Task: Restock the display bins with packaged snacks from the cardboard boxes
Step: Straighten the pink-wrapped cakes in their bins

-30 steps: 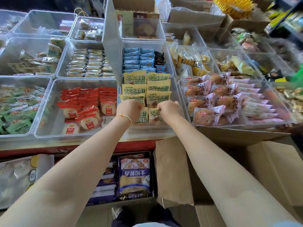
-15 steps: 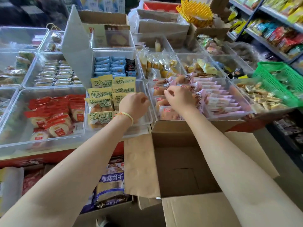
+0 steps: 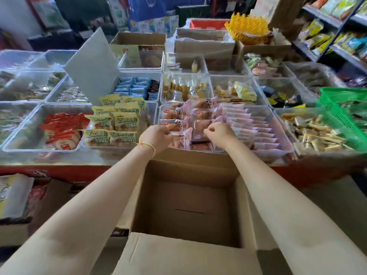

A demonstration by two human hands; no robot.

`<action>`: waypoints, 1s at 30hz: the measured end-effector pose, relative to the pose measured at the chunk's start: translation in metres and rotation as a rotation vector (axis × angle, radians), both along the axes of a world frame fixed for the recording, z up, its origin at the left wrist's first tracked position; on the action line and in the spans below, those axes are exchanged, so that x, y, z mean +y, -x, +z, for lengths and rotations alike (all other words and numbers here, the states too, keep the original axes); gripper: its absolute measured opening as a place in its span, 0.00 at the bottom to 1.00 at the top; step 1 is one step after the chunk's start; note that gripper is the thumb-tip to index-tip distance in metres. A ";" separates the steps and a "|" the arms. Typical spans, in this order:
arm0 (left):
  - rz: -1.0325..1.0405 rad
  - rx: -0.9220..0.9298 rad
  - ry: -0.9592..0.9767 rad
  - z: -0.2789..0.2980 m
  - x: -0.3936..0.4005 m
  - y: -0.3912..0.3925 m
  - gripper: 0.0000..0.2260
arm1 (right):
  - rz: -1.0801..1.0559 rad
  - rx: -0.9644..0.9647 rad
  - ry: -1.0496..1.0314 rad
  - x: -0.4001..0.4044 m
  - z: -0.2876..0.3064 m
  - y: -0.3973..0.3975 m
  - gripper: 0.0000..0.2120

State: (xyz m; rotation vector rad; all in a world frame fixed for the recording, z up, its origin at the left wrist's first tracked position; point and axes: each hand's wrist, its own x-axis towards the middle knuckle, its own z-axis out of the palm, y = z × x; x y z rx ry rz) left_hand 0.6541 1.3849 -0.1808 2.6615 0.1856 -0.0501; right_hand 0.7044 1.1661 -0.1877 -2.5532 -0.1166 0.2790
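Both my hands reach into a clear display bin of pink-wrapped pastry packs. My left hand, with a yellow band at the wrist, pinches the edge of a pink pack at the bin's front. My right hand has its fingers curled on the packs beside it. Below my arms stands an open cardboard box, and nothing shows inside it. The bin to the left holds yellow-green snack packs.
Red-wrapped snacks fill a bin at the left. A green basket sits at the right over a bin of gold-wrapped bars. More bins and cardboard boxes stand behind. Shelves line the right.
Both hands moved right, from the yellow-green pack bin to the pink pastry bin. The view swung right and the open cardboard box came into sight below.
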 end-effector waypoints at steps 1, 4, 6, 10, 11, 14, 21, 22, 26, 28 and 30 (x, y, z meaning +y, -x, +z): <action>0.005 0.004 0.001 0.000 -0.004 0.000 0.11 | 0.009 0.000 0.007 -0.002 0.000 -0.004 0.18; 0.018 0.025 -0.001 -0.007 -0.010 -0.008 0.11 | 0.028 0.004 0.029 -0.002 -0.002 -0.020 0.16; 0.014 0.036 -0.035 -0.012 -0.009 -0.018 0.12 | 0.042 0.019 0.020 0.003 -0.004 -0.030 0.15; -0.009 0.082 -0.115 -0.024 0.003 -0.044 0.13 | 0.099 0.092 0.059 0.021 -0.014 -0.051 0.12; -0.021 0.115 -0.121 -0.027 0.006 -0.052 0.14 | 0.115 0.118 0.081 0.026 -0.018 -0.057 0.12; -0.064 0.226 -0.107 -0.040 0.019 -0.074 0.18 | 0.159 0.177 0.127 0.042 -0.028 -0.074 0.15; -0.050 0.360 -0.018 -0.071 0.031 -0.105 0.27 | 0.312 0.288 0.269 0.077 -0.048 -0.095 0.26; -0.053 0.376 -0.003 -0.075 0.031 -0.106 0.30 | 0.324 0.291 0.283 0.078 -0.053 -0.098 0.26; -0.065 0.413 0.029 -0.087 0.032 -0.111 0.43 | 0.361 0.265 0.317 0.081 -0.065 -0.112 0.25; -0.061 0.402 0.000 -0.087 0.030 -0.113 0.42 | 0.402 0.266 0.336 0.083 -0.067 -0.115 0.28; -0.098 0.377 -0.044 -0.089 0.030 -0.115 0.41 | 0.448 0.279 0.345 0.085 -0.068 -0.114 0.32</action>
